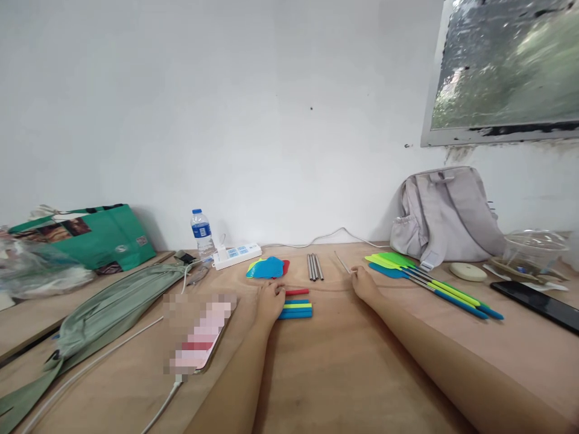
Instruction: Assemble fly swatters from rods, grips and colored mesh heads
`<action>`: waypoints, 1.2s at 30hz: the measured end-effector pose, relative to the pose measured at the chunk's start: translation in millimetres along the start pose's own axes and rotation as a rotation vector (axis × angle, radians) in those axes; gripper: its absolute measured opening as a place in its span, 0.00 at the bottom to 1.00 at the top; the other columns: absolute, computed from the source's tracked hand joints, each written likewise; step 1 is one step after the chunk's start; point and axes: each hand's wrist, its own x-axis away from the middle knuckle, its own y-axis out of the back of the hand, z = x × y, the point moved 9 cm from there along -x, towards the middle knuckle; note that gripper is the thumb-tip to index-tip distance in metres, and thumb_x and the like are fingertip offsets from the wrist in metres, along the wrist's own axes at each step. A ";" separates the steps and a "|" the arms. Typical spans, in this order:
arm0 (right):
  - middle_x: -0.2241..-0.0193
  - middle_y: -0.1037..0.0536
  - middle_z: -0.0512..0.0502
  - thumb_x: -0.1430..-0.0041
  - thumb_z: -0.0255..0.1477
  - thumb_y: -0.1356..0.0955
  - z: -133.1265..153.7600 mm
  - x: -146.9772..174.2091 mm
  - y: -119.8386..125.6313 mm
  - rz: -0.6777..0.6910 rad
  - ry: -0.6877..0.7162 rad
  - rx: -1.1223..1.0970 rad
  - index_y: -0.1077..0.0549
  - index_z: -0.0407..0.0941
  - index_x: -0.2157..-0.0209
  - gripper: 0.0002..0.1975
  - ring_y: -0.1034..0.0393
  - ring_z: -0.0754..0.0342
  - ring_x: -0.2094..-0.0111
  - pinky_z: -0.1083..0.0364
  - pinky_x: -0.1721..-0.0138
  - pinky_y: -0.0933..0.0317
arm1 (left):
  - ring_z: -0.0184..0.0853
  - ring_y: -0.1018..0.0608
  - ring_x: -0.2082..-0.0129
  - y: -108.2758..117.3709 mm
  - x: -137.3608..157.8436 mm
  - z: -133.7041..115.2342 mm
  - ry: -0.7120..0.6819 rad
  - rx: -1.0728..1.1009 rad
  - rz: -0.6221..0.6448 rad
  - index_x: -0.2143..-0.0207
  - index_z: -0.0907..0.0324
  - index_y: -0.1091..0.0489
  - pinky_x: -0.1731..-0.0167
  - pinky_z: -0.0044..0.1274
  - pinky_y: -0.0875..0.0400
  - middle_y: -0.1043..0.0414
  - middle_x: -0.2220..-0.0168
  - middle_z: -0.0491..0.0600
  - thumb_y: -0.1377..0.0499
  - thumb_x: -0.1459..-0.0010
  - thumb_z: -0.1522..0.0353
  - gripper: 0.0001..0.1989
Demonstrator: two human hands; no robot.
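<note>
Smooth, slender metal and matte coloured pieces lie on a wood-grained tabletop (325,367). The right hand (364,284) has its fingertips pinched on the near end of a thin metal rod (342,261), a straight, narrow cylinder. To the left of this grip lie several metal rods (315,267), side by side. The left hand (271,297) is lowered with fingers bent at the left ends of a red tube (297,292) and a group of blue and yellow-green tubes (296,309); whether it grips one cannot be told. Just beyond it are thin, flat plastic sheets (268,267) with rounded outlines, in blue, red and yellow-green. Right of the rod grip, flat green and blue heads (389,260) join metal shafts and coloured handles (465,301).

The long axis of the held rod slants from the pinching fingers away from the person and leftward, its free end toward the wall (289,150). The rod appears pale grey, slim and unbent; its gripped end is hidden by the fingers.
</note>
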 end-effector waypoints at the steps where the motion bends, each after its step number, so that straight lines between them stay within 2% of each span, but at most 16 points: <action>1: 0.71 0.29 0.41 0.47 0.26 0.42 -2.9 -0.9 3.0 -0.020 -0.011 -0.063 0.35 0.42 0.65 0.09 0.34 0.50 0.65 0.53 0.64 0.42 | 0.37 0.30 0.60 3.6 1.1 -4.3 -0.016 0.009 -0.008 0.67 0.61 0.29 0.58 0.29 0.38 0.32 0.64 0.52 0.48 0.48 0.71 0.09; 4: 0.76 0.31 0.47 0.47 0.32 0.42 -4.6 -0.4 6.1 -0.042 -0.030 -0.262 0.35 0.45 0.69 0.08 0.35 0.52 0.72 0.54 0.71 0.41 | 0.34 0.31 0.62 11.6 9.8 -32.7 -0.200 0.057 0.038 0.71 0.59 0.30 0.59 0.26 0.38 0.34 0.67 0.49 0.47 0.48 0.68 0.07; 7: 0.79 0.33 0.50 0.49 0.37 0.40 4.9 5.5 3.4 -0.015 -0.008 -0.452 0.36 0.45 0.73 0.10 0.37 0.55 0.76 0.56 0.74 0.42 | 0.35 0.31 0.63 10.5 30.6 -70.8 -0.506 0.058 0.195 0.71 0.56 0.30 0.61 0.26 0.38 0.34 0.68 0.48 0.46 0.49 0.67 0.06; 10: 0.79 0.33 0.52 0.56 0.39 0.35 18.0 19.1 -3.4 0.052 0.020 -0.600 0.36 0.45 0.75 0.11 0.39 0.58 0.77 0.58 0.76 0.44 | 0.35 0.31 0.64 4.3 47.2 -87.1 -0.646 -0.028 0.335 0.71 0.56 0.30 0.63 0.26 0.38 0.33 0.68 0.48 0.45 0.50 0.66 0.06; 14: 0.82 0.34 0.55 0.63 0.34 0.30 32.1 50.4 -18.3 0.200 0.018 -0.695 0.35 0.45 0.77 0.12 0.41 0.60 0.81 0.59 0.79 0.46 | 0.35 0.30 0.65 -1.6 50.4 -86.2 -0.642 -0.075 0.446 0.70 0.55 0.31 0.66 0.24 0.38 0.31 0.68 0.47 0.44 0.52 0.67 0.06; 17: 0.83 0.32 0.53 0.62 0.31 0.30 43.6 77.1 -35.1 0.407 -0.004 -0.737 0.33 0.44 0.79 0.08 0.38 0.59 0.80 0.59 0.78 0.45 | 0.34 0.29 0.68 -4.1 49.0 -82.7 -0.613 -0.068 0.506 0.68 0.55 0.31 0.70 0.22 0.39 0.30 0.69 0.46 0.44 0.54 0.68 0.07; 20: 0.82 0.29 0.50 0.57 0.35 0.33 53.1 96.8 -49.7 0.614 -0.054 -0.804 0.31 0.42 0.81 0.10 0.35 0.58 0.78 0.57 0.74 0.41 | 0.33 0.29 0.71 -5.4 48.0 -80.8 -0.578 -0.055 0.529 0.69 0.55 0.31 0.73 0.21 0.40 0.30 0.70 0.46 0.45 0.54 0.68 0.08; 25: 0.77 0.26 0.46 0.54 0.41 0.36 58.9 106.5 -60.1 0.780 -0.076 -0.825 0.27 0.41 0.78 0.17 0.32 0.55 0.73 0.52 0.65 0.39 | 0.33 0.30 0.73 -8.2 47.0 -78.0 -0.520 -0.003 0.537 0.70 0.55 0.31 0.74 0.21 0.40 0.31 0.73 0.45 0.46 0.54 0.68 0.07; 29: 0.75 0.25 0.46 0.53 0.40 0.36 58.4 109.1 -62.9 0.818 -0.055 -0.785 0.26 0.41 0.76 0.17 0.31 0.54 0.71 0.51 0.61 0.39 | 0.34 0.29 0.69 -8.2 48.3 -80.4 -0.557 0.044 0.535 0.69 0.55 0.30 0.70 0.22 0.38 0.30 0.69 0.46 0.45 0.54 0.69 0.08; 36: 0.76 0.26 0.47 0.52 0.36 0.36 67.2 111.9 -58.0 0.806 0.003 -0.794 0.26 0.42 0.76 0.13 0.31 0.55 0.72 0.53 0.65 0.38 | 0.33 0.30 0.69 -10.6 51.1 -84.4 -0.592 0.063 0.556 0.69 0.55 0.30 0.67 0.22 0.38 0.31 0.71 0.45 0.45 0.54 0.70 0.07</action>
